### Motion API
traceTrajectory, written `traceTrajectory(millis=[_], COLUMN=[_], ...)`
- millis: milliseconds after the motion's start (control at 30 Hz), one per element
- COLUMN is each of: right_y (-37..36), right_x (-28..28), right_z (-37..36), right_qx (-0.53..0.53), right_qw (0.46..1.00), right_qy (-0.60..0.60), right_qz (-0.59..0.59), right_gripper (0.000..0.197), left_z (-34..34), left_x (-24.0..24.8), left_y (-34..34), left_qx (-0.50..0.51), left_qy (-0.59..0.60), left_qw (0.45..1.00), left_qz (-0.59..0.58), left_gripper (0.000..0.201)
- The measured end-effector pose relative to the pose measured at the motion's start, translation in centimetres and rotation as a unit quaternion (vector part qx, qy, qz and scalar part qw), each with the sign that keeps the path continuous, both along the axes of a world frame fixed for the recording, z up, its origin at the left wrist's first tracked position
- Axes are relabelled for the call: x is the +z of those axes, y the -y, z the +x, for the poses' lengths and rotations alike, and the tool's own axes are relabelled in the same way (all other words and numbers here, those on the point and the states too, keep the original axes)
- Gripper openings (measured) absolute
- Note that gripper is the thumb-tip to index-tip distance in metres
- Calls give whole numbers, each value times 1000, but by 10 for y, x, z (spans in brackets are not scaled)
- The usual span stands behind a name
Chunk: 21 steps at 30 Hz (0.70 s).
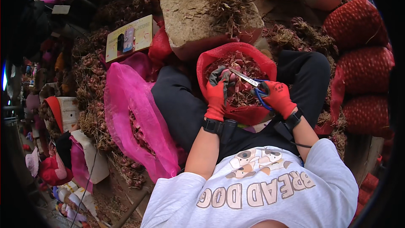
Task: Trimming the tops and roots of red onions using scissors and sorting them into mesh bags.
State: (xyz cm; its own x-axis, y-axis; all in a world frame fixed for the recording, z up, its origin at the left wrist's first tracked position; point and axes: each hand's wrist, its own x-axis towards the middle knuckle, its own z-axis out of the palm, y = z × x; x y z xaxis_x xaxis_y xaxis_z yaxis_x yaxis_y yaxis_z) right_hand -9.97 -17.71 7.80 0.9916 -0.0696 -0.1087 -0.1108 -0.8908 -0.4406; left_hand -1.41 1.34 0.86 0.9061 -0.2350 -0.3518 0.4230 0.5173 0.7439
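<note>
My left hand (217, 93), in a red glove with dark grey fingers, is closed round a reddish shallot (230, 75). My right hand (277, 96) wears a matching glove and grips blue-handled scissors (247, 78). Their silver blades point left, with the tips beside the shallot. Both hands are above a red mesh bag (270, 64) between my knees. Inside lie purple-red bulbs and dry trimmings (242, 95). The blades look nearly closed; whether they touch the shallot's stem I cannot tell.
A pink mesh bag (118, 97) with bulbs lies at my left. Beyond my hands stands a dirty foam box (187, 21) topped with dried shallot bunches (236, 4). A phone (128, 39) rests on a pale board (146, 29). Filled red sacks (356, 21) are stacked at right.
</note>
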Motion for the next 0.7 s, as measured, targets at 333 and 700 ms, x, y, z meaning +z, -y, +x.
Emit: traceTrajectory(millis=[333, 700], right_y=[-4, -11], right_x=[1, -16], right_z=[0, 19], right_qx=[-73, -108], right_qw=[969, 868], right_qy=[-47, -51], right_qz=[231, 482], right_gripper=[25, 20], left_z=[-4, -21], left_x=[14, 27], left_y=[3, 20], left_qx=[-19, -57], left_qy=[101, 53], left_qw=[995, 992], left_qz=[-10, -103], left_gripper=[39, 41])
